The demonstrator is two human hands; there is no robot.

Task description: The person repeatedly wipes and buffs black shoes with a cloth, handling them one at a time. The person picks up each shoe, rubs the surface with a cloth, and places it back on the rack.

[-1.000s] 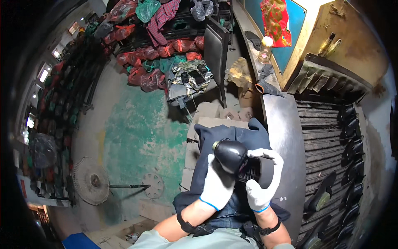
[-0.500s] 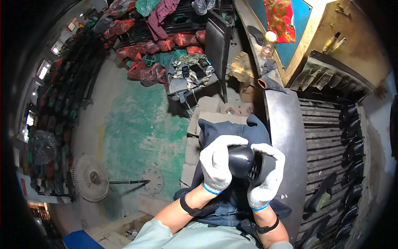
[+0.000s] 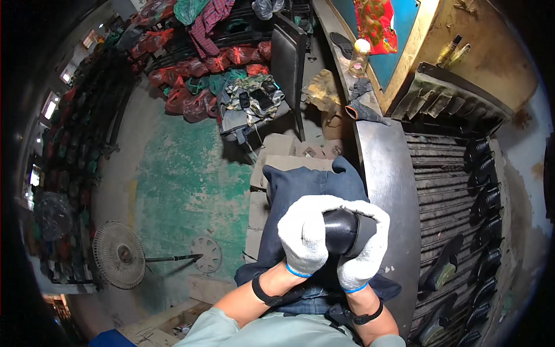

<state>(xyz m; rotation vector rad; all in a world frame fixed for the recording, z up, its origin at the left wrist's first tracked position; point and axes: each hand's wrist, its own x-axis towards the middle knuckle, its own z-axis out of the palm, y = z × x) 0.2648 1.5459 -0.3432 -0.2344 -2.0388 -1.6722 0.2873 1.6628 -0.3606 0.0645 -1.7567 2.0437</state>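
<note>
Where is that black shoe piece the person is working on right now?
In the head view, the black shoe piece sits low and right of centre, clasped between the gloved left hand and right hand, above the dark blue cloth on the lap, beside the metal bench.

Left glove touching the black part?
Touching. The head view shows the left glove wrapped over the black part, no gap; the right glove cups it from the other side.

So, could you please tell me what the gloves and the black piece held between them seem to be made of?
Gloves on left hand and right hand: white knitted fabric, probably cotton, with a fuzzy weave and blue cuff edging. Black piece: smooth, with a soft sheen, perhaps rubber or moulded plastic; I cannot tell which.
</note>
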